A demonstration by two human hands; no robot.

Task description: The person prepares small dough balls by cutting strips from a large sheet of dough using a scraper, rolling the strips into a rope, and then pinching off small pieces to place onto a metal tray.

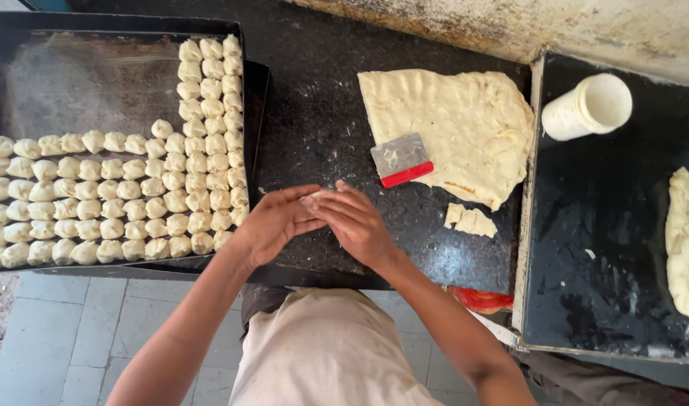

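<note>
A small piece of dough point(316, 197) sits pressed between the person's two palms, just below the middle of the view, and only a pale sliver of it shows at the top of the joined hands. The left hand point(275, 223) cups it from the nine o'clock side with fingers stretched flat, and the right hand point(357, 223) lies over it from the three o'clock side, so both hands are closed around the dough rather than clenched into fists. The hands hover over the near edge of the dark stone surface point(314, 113). At about two o'clock from the hands lies a metal scraper with a red handle point(401, 160), resting on the lower left corner of a large flattened sheet of dough point(457, 128). At three o'clock, a small torn scrap of dough point(470, 220) lies apart from the sheet on the surface. Farther out at nine o'clock, a black tray point(81, 75) holds many small shaped dough pieces point(134, 195) in tight rows, filling its lower half and a column along its right side, with the upper left part bare and dusted with flour. At the far three o'clock side stands a second dark tray point(607, 225), carrying a white cup on its side point(587, 107) and another slab of dough point(686, 240) at the right edge.
</note>
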